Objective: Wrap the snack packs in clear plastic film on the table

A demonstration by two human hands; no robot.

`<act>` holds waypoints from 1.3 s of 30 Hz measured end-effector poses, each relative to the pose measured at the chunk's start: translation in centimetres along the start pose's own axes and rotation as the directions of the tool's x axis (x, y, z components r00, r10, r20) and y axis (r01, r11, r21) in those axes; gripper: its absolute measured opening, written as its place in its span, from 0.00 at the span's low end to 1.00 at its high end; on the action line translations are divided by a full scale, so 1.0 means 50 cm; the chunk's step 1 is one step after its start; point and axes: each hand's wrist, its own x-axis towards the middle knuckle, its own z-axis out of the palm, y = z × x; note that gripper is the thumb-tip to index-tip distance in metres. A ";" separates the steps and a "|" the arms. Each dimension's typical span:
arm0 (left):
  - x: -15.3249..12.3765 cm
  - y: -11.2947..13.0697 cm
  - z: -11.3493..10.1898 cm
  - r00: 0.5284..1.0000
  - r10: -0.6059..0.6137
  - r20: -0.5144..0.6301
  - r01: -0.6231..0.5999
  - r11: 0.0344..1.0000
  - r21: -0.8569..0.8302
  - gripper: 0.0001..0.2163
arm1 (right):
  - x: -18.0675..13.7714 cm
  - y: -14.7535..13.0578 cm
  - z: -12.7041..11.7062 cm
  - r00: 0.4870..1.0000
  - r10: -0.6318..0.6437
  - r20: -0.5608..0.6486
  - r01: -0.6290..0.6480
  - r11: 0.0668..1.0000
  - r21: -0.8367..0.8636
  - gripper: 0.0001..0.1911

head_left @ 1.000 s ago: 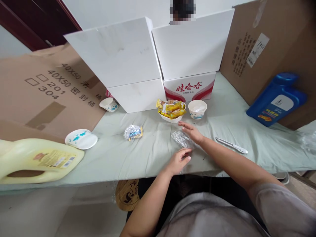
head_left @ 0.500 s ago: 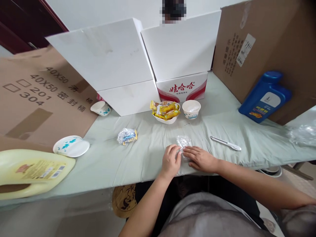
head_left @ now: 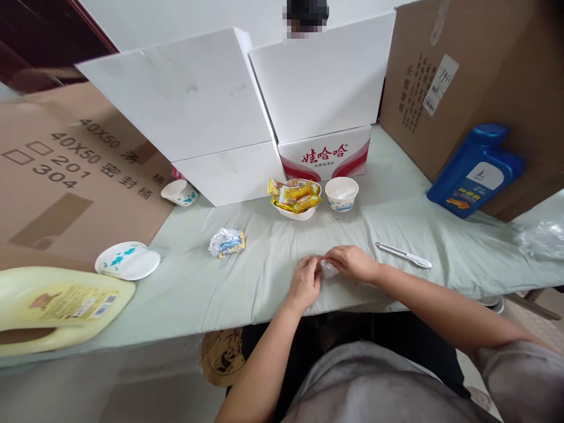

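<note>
On the cloth near the table's front edge lies a small crinkled piece of clear plastic wrap, partly hidden by my fingers. My left hand pinches its left side with curled fingers. From above and the right, my right hand closes its fingertips on the upper edge, close to the left hand's fingers. Whether anything is inside the plastic I cannot tell. A blue and yellow packet in clear plastic sits to the left. Right of my hands lies a white utility knife.
Behind the hands stand a bowl of yellow-wrapped snacks and a paper cup with clear plastic inside. White boxes rise at the back. A blue bottle leans at right; a yellow jug and tipped cups lie left.
My right hand has gone from lying flat over the plastic to a raised pinch at its upper edge. The plastic is now gathered nearer me, between both hands.
</note>
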 end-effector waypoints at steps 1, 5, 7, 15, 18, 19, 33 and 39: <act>-0.001 -0.003 0.002 1.000 -0.020 -0.010 0.020 1.000 -0.005 0.23 | 0.017 0.004 0.002 0.998 0.055 -0.006 -0.055 0.998 -0.009 0.13; -0.002 -0.005 0.004 1.000 0.004 0.006 -0.004 1.000 0.005 0.29 | 0.057 0.008 0.027 0.982 0.186 0.041 -0.180 0.977 -0.116 0.12; -0.002 -0.001 0.003 0.999 0.037 0.005 -0.037 0.998 0.048 0.25 | 0.060 0.007 0.041 0.973 0.226 0.038 -0.217 0.964 -0.156 0.13; 0.001 0.011 0.002 0.999 -0.010 -0.046 0.019 0.977 0.214 0.16 | 0.042 0.040 0.021 0.941 0.289 -0.178 -0.326 0.915 -0.238 0.14; 0.001 0.011 0.002 0.999 -0.001 -0.037 0.009 0.975 0.222 0.16 | 0.015 0.049 0.022 0.974 0.123 -0.191 -0.161 0.966 -0.202 0.14; 0.001 0.011 0.002 0.999 -0.001 -0.034 0.008 0.975 0.223 0.16 | 0.005 0.050 0.028 0.986 0.047 -0.162 -0.079 0.977 -0.197 0.15; 0.000 0.011 0.004 0.998 -0.001 -0.062 0.012 0.986 0.166 0.14 | 0.183 0.181 -0.142 0.733 0.231 -0.640 -0.371 0.924 -0.091 0.13; 0.002 0.010 0.003 0.998 -0.017 -0.059 0.024 0.993 0.115 0.12 | 0.266 0.217 -0.184 0.860 0.492 -0.137 -0.508 0.792 -0.339 0.19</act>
